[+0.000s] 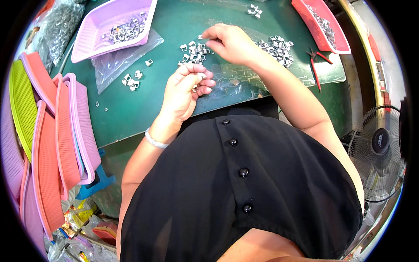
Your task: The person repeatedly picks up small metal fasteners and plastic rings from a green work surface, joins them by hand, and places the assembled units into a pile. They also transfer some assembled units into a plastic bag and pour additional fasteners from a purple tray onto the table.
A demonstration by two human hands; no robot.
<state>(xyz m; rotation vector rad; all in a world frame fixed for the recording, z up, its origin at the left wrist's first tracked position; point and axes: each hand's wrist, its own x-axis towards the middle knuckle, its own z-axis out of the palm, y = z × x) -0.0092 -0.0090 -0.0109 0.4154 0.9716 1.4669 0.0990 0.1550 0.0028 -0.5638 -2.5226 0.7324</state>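
Note:
My left hand [187,89] is curled, palm up, near the table's front edge. It holds small silver metal buckles [195,88], square and ring-like; one shows at the palm and another at the thumb tip. My right hand [231,43] reaches over the table with its fingers bent and closed at the tips on a small metal buckle [200,37]. Just below those fingertips lies a loose pile of the same buckles [194,53]. A second, larger pile [279,51] sits to the right, beyond my right wrist.
On the green table [148,109] stand a purple basket [87,43] and a red basket [334,46], both holding metal pieces. A clear plastic bag [107,72] lies beneath the purple one. Red-handled pliers [315,72] rest at the right. Stacked baskets [48,161] and a fan [379,144] flank me.

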